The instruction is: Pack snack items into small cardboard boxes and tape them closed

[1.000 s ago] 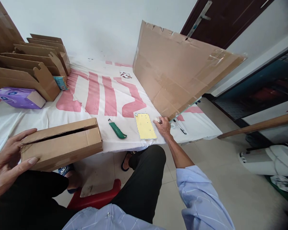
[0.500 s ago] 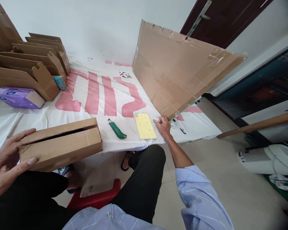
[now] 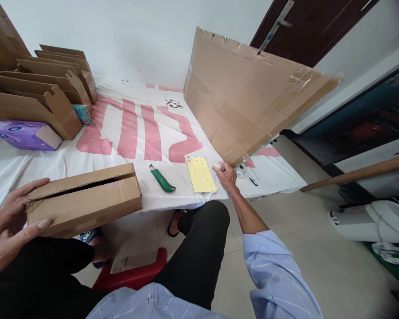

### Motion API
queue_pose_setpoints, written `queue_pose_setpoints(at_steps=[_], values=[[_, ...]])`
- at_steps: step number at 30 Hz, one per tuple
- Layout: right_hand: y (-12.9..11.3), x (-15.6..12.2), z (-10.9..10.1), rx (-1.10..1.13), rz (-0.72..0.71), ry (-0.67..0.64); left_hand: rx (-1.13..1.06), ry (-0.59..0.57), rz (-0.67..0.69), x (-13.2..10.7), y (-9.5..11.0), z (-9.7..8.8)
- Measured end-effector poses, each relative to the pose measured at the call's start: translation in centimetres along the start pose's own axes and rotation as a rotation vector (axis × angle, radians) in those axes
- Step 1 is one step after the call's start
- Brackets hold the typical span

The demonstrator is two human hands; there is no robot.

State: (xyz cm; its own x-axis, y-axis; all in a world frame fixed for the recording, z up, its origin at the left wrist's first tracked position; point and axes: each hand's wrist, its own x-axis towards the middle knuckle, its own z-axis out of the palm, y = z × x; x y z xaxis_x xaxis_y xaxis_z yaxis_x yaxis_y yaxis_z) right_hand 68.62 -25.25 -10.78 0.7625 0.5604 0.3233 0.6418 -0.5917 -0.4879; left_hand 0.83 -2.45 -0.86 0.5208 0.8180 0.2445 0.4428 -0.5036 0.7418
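Cardboard box [image 3: 86,201]: at the near edge of the table, left side, overhanging toward the person's lap; top flaps nearly meet, dark gap between them. Surroundings by size. Table [image 3: 279,179]: draped in white cloth with pink-red markings. Cardboard sheet [image 3: 246,97]: large, taped, standing tilted on the right half. Open cartons [image 3: 26,106]: row at far left, flaps raised. Purple tissue pack [image 3: 26,135]: just in front of them. Left hand [image 3: 6,230]: holds the box by its left end, thumb on the near side, fingers on the far side. Right hand [image 3: 228,175]: narrow grip on a small whitish object [image 3: 218,166], identity unclear, near the sheet's lower corner. Yellow card [image 3: 202,175]: just left of that hand. Green utility knife [image 3: 162,178]: between box and card. Pen [image 3: 249,176]: right of the right hand.
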Motion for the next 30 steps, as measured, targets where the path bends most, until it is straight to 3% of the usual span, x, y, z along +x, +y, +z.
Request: queue_pose_setpoints(at_steps=[4,16,30], values=[[0.0,0.0,0.1,-0.014,0.024,0.032,0.014,-0.01,0.002,0.1,0.0,0.0],[0.3,-0.1,0.3,-0.093,-0.097,0.047,0.003,-0.01,-0.02,0.0,0.5,0.0],[-0.1,-0.5,0.2,-0.176,-0.067,0.06,-0.012,-0.013,-0.022,0.0,1.1,0.0]])
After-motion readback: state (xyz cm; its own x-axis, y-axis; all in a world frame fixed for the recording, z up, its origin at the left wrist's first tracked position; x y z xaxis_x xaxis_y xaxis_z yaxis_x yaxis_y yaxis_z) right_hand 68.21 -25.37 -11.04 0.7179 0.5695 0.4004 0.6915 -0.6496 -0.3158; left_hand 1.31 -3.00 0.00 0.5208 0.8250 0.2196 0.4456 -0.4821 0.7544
